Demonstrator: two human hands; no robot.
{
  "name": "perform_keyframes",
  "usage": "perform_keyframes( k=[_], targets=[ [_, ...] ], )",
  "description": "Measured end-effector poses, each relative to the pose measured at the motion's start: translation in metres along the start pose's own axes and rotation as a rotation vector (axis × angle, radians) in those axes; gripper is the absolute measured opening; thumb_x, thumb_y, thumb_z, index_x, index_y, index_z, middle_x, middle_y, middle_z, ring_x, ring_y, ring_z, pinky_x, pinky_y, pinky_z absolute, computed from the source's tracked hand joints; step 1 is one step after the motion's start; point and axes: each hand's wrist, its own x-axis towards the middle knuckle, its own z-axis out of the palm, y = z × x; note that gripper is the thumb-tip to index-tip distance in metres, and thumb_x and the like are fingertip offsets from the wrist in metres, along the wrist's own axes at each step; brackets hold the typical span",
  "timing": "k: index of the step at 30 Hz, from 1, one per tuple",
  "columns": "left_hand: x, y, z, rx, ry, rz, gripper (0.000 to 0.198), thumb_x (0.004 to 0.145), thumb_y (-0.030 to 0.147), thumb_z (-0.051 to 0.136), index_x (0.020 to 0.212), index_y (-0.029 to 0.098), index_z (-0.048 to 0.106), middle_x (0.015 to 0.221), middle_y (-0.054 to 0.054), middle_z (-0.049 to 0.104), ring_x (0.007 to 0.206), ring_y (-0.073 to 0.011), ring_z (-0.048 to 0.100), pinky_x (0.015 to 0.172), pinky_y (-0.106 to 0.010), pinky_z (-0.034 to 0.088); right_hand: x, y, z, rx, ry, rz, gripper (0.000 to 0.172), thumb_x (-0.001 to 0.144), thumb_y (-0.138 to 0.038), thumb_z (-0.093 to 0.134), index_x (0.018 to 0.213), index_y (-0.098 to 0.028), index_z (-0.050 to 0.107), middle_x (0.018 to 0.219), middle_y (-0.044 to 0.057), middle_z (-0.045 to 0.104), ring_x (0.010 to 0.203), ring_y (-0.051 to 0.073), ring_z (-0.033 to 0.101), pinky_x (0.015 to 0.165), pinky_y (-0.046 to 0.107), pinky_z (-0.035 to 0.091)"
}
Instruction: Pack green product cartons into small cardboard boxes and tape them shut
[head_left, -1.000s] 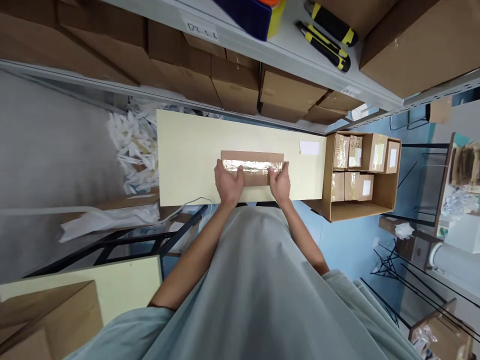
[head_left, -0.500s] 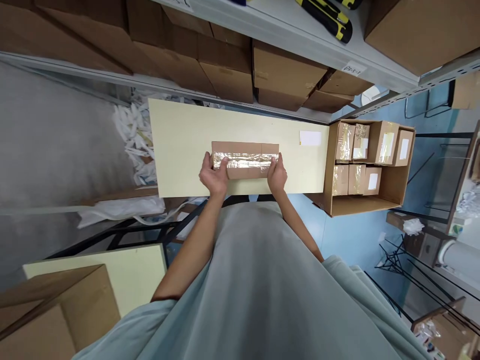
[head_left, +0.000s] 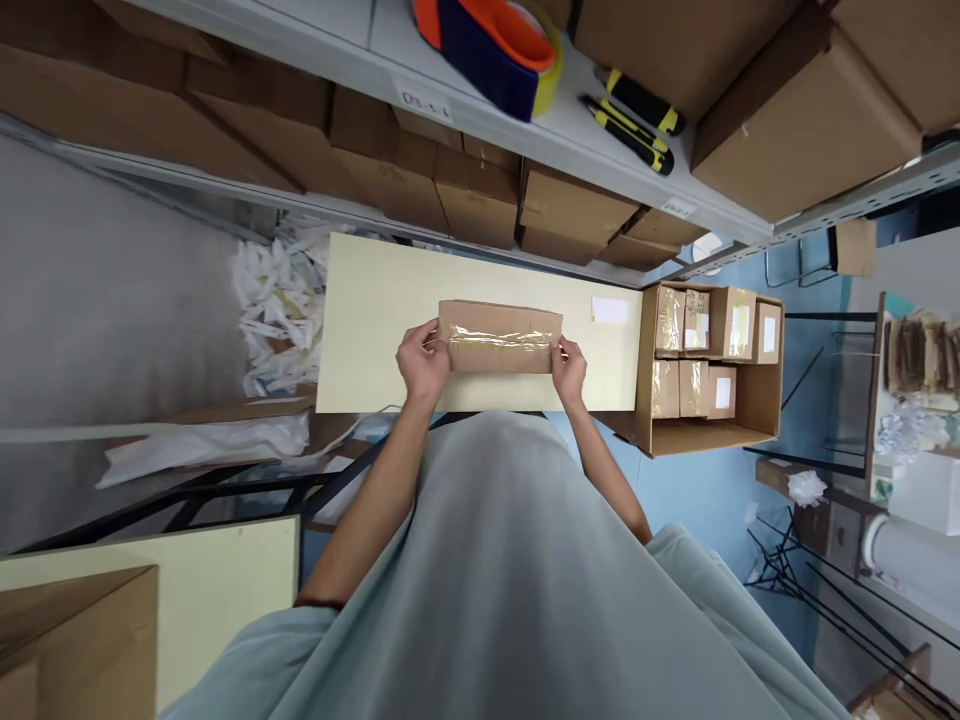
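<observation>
A long brown cardboard box (head_left: 501, 337) with clear tape along its top sits tilted up a little over the pale yellow table (head_left: 375, 330). My left hand (head_left: 422, 362) grips its left end with curled fingers. At the box's right end my right hand (head_left: 569, 368) holds on the same way. A white label (head_left: 610, 310) lies flat on the table to the right of the box.
An open carton (head_left: 712, 435) with several small taped boxes stands right of the table. A shelf above carries a tape dispenser (head_left: 495, 45), two yellow-black knives (head_left: 634, 118) and cardboard boxes. Shredded white paper (head_left: 274, 300) lies at the left. Another box (head_left: 75, 640) is at bottom left.
Both hands have moved from the top of the box to its two ends, and the box has lifted and tipped slightly toward me.
</observation>
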Motion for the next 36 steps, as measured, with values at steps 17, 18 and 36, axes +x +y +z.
perform_keyframes(
  k=[17, 18, 36],
  targets=[
    [0.029, -0.042, -0.039, -0.067, -0.006, -0.144, 0.051, 0.073, 0.018, 0.066, 0.122, 0.018, 0.079, 0.117, -0.019, 0.085, 0.123, -0.0404, 0.081, 0.121, -0.068, 0.06, -0.017, -0.015, 0.069, -0.145, -0.194, 0.064, 0.034, 0.1, -0.035, 0.071, 0.126, -0.019, 0.086, 0.117, 0.013, 0.092, 0.095, 0.029, 0.087, 0.088, 0.039, 0.071],
    [0.032, -0.039, -0.044, -0.074, 0.002, -0.124, 0.052, 0.072, 0.019, 0.066, 0.122, 0.018, 0.079, 0.121, -0.021, 0.084, 0.129, -0.0438, 0.079, 0.125, -0.071, 0.057, -0.014, -0.018, 0.066, -0.16, -0.191, 0.051, 0.035, 0.097, -0.032, 0.075, 0.128, -0.019, 0.086, 0.12, 0.014, 0.091, 0.097, 0.03, 0.088, 0.089, 0.041, 0.072],
    [0.061, 0.25, -0.007, -0.41, -0.053, 0.722, 0.042, 0.102, 0.028, 0.059, 0.14, 0.021, 0.076, 0.143, -0.018, 0.079, 0.137, -0.0366, 0.075, 0.125, -0.057, 0.058, 0.178, -0.332, -0.05, -0.718, 0.119, -0.719, 0.07, 0.109, -0.044, 0.069, 0.169, -0.01, 0.057, 0.167, 0.026, 0.067, 0.158, 0.039, 0.063, 0.135, 0.054, 0.047]
  ],
)
